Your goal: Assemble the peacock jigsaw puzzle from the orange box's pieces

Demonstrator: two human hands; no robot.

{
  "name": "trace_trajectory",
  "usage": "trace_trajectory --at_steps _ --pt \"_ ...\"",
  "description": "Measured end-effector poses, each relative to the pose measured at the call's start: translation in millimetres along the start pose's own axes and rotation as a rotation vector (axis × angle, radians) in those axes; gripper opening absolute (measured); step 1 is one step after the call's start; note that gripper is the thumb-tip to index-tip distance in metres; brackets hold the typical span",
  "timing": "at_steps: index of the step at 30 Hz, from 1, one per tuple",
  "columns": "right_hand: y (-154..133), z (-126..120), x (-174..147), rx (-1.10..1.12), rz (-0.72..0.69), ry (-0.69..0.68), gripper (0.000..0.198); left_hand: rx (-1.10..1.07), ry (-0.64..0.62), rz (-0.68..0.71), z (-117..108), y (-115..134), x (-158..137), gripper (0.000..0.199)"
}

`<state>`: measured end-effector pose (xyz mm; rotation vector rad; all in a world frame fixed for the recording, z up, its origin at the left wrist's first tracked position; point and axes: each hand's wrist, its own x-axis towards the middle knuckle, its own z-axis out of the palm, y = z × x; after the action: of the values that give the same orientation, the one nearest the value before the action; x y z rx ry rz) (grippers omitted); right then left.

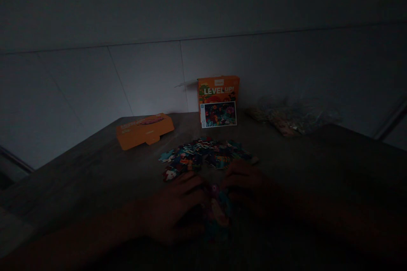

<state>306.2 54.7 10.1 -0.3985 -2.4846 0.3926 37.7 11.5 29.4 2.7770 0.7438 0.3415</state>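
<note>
In the dim head view, a small patch of jigsaw puzzle pieces (218, 214), pink, teal and purple, lies on the table between my hands. My left hand (174, 207) rests at its left side, fingers stretched and apart, the thumb lower down. At the right side is my right hand (248, 184), its fingers bent loosely and spaced apart; I make out nothing held in them. Whether the fingertips press on the patch is too dark to tell. Just beyond the hands spreads a heap of loose puzzle pieces (190, 152).
An orange "LEVEL UP!" box (219, 87) stands near the wall, with a picture card (219, 115) leaning against its front. An orange carton piece (144, 130) lies at the back left of the dark table (89, 165). Clear plastic bags (292, 116) sit at the back right.
</note>
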Motion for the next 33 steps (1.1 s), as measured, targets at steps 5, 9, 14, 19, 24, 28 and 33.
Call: trace_trajectory --at_steps 5,9,14,19,24,28,33 --pt "1.1 0.5 -0.6 -0.06 -0.104 0.045 0.019 -0.009 0.017 0.004 0.9 -0.9 -1.4 0.039" --pt "3.8 1.8 -0.9 -0.072 -0.115 0.037 0.026 -0.029 0.038 0.078 -3.2 1.3 -1.6 0.056" --pt "9.9 6.6 -5.0 -0.048 -0.051 0.016 0.032 -0.053 -0.022 0.21 -11.8 7.6 4.7 0.05" --pt "6.1 5.1 -6.9 -0.026 -0.003 -0.004 0.04 -0.063 0.061 0.191 -7.3 5.6 1.5 0.053" --pt "2.0 2.2 -6.5 -0.021 0.092 -0.014 0.047 0.074 0.552 0.095 3.5 -9.7 -10.9 0.037" --pt "1.9 1.3 -3.1 -0.01 0.042 -0.091 0.033 0.127 0.552 0.101 6.3 -15.7 -9.4 0.019" --pt "2.3 2.2 0.0 0.016 -0.025 -0.121 0.025 0.118 0.421 0.056 5.7 -14.1 -3.3 0.017"
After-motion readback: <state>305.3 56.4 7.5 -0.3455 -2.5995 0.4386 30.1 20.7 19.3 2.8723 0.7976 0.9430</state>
